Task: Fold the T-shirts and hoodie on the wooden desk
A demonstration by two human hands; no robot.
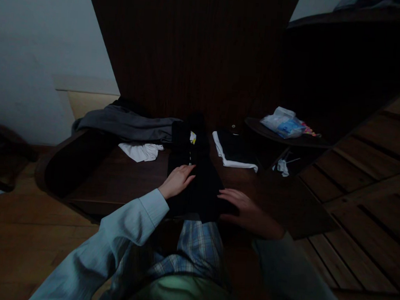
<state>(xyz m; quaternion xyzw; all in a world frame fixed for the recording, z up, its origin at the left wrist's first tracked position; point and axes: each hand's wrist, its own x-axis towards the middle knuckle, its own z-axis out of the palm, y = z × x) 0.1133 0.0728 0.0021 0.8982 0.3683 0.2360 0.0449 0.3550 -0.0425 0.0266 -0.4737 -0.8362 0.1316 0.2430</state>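
A black garment (202, 182) lies spread on the dark wooden bench top in front of me. A small white and yellow patch (193, 137) shows near its far end. Resting on the garment's left part is my left hand (177, 181), open, with its thumb apart from its fingers. At the right edge of the cloth is my right hand (248, 212), also open, fingertips at the fabric and thumb held away from them. Its lower side is in shadow. The exact kind of garment is too dark to make out.
Left of the garment are a grey cloth (129, 125) and a crumpled white cloth (142, 152). A folded black and white cloth (236, 150) lies to the right. A plastic packet (283, 124) sits on a small shelf, with a crumpled pale item (283, 167) below.
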